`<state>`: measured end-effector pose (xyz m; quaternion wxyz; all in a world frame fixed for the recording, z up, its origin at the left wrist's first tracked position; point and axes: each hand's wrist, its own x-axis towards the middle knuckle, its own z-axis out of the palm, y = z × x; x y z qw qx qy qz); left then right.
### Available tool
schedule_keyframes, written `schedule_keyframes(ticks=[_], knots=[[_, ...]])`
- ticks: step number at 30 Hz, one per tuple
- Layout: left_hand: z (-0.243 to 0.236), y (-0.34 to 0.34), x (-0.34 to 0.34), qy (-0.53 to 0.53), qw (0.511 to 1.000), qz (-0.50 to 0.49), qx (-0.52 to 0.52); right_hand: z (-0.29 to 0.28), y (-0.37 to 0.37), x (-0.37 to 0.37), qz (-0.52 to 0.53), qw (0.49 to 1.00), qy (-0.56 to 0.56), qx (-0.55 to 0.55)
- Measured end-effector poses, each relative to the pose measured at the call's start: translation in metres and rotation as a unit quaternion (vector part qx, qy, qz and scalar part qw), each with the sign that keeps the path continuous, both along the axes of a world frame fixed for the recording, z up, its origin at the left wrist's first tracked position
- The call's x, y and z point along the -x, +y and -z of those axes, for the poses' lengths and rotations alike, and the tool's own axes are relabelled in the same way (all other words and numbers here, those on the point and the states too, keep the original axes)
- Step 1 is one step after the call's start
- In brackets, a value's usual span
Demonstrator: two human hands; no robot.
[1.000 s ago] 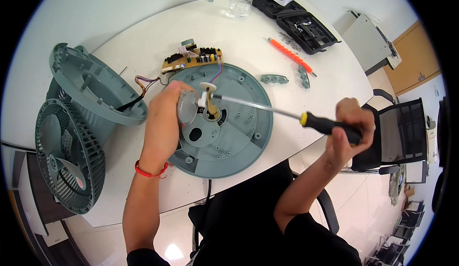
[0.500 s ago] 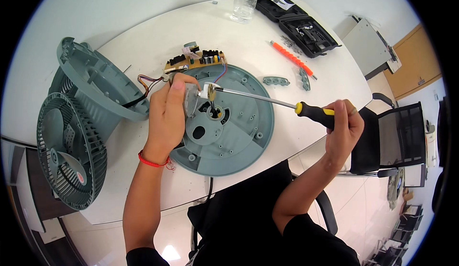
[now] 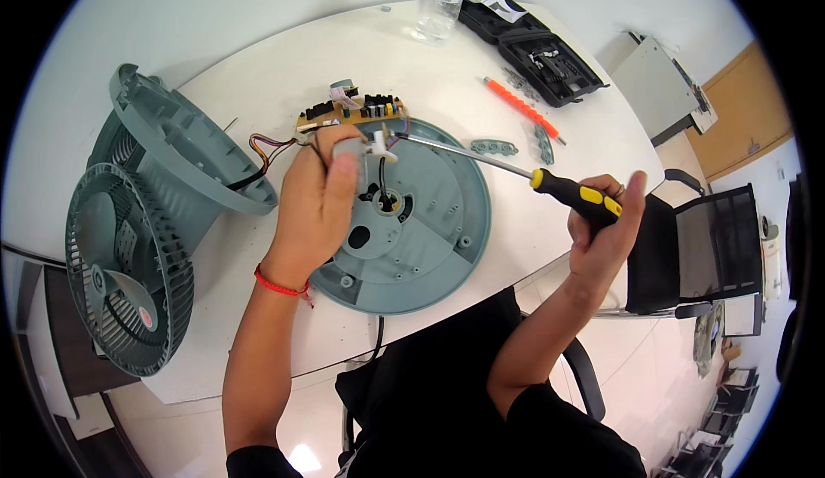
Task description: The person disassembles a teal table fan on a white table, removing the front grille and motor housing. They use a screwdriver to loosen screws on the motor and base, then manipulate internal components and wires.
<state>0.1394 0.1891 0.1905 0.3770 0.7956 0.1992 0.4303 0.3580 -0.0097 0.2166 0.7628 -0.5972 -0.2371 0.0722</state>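
Note:
My left hand point(image 3: 316, 203), with a red cord at its wrist, is closed round a small silvery motor-like part point(image 3: 351, 146). A white plastic piece point(image 3: 379, 144) projects from its right side. My right hand point(image 3: 604, 235) has its fingers round the black and yellow handle of a screwdriver point(image 3: 571, 194), the thumb raised off it. The metal shaft reaches left, and its tip meets the fitting by the white piece. Below lies a round grey-green fan base point(image 3: 430, 246) with a dark cable rising from its centre. A circuit board point(image 3: 369, 110) with wires sits behind my left hand.
At the left, a grey-green fan housing point(image 3: 198, 138) leans beside a caged fan head point(image 3: 129, 272). Farther back are a water bottle point(image 3: 439, 5), a black tool case point(image 3: 550, 65), an orange rod point(image 3: 520, 107) and two small grey-green pieces point(image 3: 494, 146). A black chair point(image 3: 713, 246) stands right.
My left hand has shifted slightly right and turned the silvery part, with the thumb now across it. My right hand has moved a little lower, its thumb and grip changed on the screwdriver handle.

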Motion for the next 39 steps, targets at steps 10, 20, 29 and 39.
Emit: schedule_keyframes(ticks=[10, 20, 29, 39], knots=[[0.004, 0.007, 0.004, 0.001, 0.999, 0.044, -0.008, 0.011, -0.009, -0.023, -0.111, 0.992, -0.021, -0.048], [0.007, 0.008, 0.005, -0.011, 0.995, 0.035, 0.097, 0.007, 0.002, -0.011, -0.056, 0.993, -0.057, -0.085], [0.004, 0.005, 0.004, -0.026, 0.994, 0.036, 0.097, 0.006, -0.013, -0.017, -0.084, 0.994, -0.066, -0.011], [-0.004, -0.001, 0.004, 0.001, 0.971, 0.005, 0.240, 0.007, -0.018, -0.017, -0.072, 0.968, -0.238, 0.035]])
